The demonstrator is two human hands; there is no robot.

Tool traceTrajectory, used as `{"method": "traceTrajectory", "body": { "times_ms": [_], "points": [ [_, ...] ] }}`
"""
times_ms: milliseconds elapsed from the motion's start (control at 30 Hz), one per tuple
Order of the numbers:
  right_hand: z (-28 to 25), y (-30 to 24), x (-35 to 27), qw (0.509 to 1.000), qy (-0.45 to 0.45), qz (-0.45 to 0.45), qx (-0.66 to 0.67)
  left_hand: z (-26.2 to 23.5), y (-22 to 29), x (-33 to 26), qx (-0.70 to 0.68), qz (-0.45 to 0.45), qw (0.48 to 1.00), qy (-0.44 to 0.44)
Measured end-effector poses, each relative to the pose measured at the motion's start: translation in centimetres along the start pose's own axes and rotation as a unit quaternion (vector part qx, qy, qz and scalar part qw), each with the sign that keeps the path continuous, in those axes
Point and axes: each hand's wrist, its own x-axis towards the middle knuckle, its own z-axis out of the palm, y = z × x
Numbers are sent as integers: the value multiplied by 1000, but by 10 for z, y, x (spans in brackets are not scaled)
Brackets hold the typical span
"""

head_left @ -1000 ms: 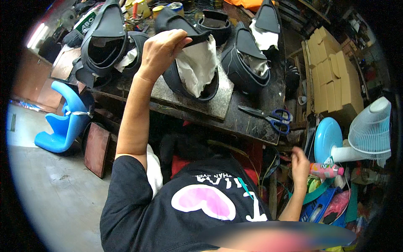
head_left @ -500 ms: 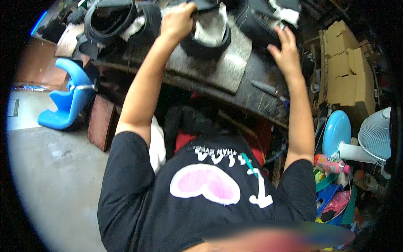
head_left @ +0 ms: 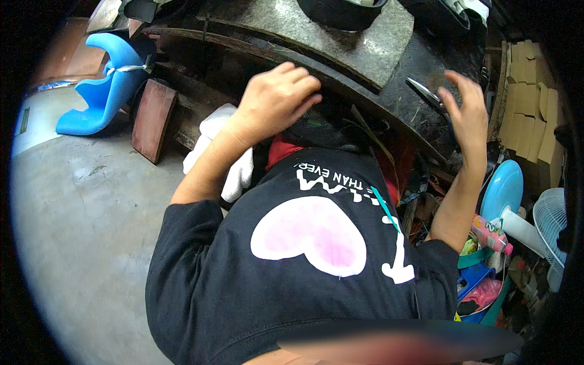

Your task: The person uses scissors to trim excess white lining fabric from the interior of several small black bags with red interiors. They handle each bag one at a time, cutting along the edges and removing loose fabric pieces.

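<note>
My L hand [head_left: 277, 102] is curled, can't tell if empty; R hand [head_left: 467, 112], half-spread, is near silver-bladed scissors [head_left: 424, 90] on dark table [head_left: 417, 125]. Black rounded piece [head_left: 340, 17] is on grey slab [head_left: 386, 39], prob. for support.

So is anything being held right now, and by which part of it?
Nothing visible is held by the left grip. The right grip shows at the handle end of the scissors, but whether it holds them cannot be told.

A head-worn fisheye looks steeply down, close above the wearer's black T-shirt with a pink heart [head_left: 309, 236], facing a dark, flat-topped workbench [head_left: 421, 126] at far right.
</note>
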Motion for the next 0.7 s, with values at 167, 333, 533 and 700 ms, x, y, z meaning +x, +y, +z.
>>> {"method": "traceTrajectory", "body": {
  "times_ms": [167, 333, 533, 700],
  "points": [
    [12, 4, -50, 996, -34, 51, -58, 45, -8, -41, 29, -144, 985, -95],
    [35, 29, -43, 993, 47, 70, -79, 66, -12, -55, 11, -164, 984, -62],
    [40, 16, 4, 969, 168, 88, -160, 73, -21, -74, 49, -183, 981, 42],
    [21, -67, -54, 874, -179, 127, 433, 74, -36, -101, -207, -394, 893, -65]
  ]
}}
